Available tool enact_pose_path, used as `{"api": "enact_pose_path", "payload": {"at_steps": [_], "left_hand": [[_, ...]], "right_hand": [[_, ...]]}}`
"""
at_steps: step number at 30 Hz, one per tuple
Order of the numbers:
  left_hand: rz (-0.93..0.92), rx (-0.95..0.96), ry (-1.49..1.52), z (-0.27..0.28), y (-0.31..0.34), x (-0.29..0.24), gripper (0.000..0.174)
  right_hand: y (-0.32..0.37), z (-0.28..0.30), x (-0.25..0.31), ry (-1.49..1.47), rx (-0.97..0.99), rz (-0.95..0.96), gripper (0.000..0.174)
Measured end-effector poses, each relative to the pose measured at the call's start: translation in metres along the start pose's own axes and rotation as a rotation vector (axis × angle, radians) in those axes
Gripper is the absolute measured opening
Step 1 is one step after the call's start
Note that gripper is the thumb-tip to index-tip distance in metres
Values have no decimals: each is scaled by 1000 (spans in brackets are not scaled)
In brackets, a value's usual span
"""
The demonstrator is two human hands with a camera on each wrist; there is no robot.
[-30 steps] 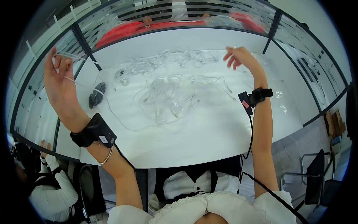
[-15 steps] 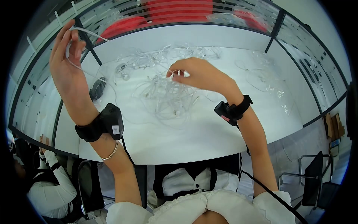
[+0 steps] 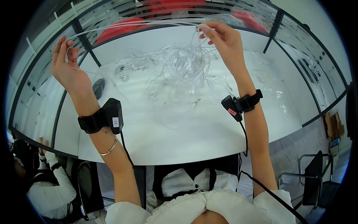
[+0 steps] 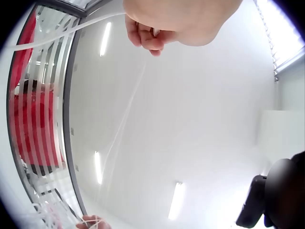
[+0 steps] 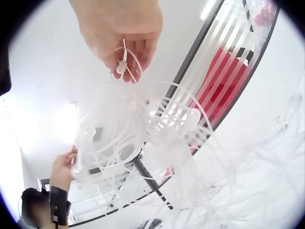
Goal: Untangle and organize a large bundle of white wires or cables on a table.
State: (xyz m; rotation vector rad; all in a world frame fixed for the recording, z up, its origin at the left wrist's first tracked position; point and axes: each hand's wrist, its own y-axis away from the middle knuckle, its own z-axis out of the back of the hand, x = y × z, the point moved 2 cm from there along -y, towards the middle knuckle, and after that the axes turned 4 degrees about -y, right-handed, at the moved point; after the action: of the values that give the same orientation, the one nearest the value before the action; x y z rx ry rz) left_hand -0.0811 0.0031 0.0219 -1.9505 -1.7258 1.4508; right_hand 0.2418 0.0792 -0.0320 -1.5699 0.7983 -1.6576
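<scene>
At the left of the head view, my left hand is raised with its fingers curled round a thin white cable. That cable runs across above the table to my right hand, which pinches white cable between thumb and fingers. Below the right hand hangs a loose tangle of white cables, over the middle of the table. In the right wrist view a small white plastic piece on a cable shows at the fingertips, and the tangle is blurred.
More white cables lie along the back of the white table. A dark bundle in clear plastic lies at the left, and clear plastic bags at the right. Low glass-topped partitions enclose the back and sides.
My right hand came from the back right, reached into the cables on the table, then rose with the tangle hanging from it. The left hand kept its cable, now stretched across to the right.
</scene>
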Motion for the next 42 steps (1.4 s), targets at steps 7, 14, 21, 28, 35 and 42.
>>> {"api": "enact_pose_path", "payload": {"at_steps": [7, 14, 21, 28, 35, 42], "left_hand": [[-42, 37, -46, 5, -4, 11, 19], [13, 8, -95, 19, -15, 32, 18], [204, 98, -214, 35, -27, 76, 18], [227, 246, -293, 22, -20, 80, 20], [308, 626, -387, 18, -11, 92, 25], [372, 958, -475, -5, 12, 82, 24]], "right_hand": [[5, 10, 8, 152, 548, -306, 27], [3, 8, -3, -40, 290, -141, 24], [9, 11, 15, -9, 775, -455, 25], [28, -2, 5, -9, 1194, -588, 25], [18, -4, 2, -106, 847, -428, 34], [20, 1, 7, 218, 856, -622, 41]]}}
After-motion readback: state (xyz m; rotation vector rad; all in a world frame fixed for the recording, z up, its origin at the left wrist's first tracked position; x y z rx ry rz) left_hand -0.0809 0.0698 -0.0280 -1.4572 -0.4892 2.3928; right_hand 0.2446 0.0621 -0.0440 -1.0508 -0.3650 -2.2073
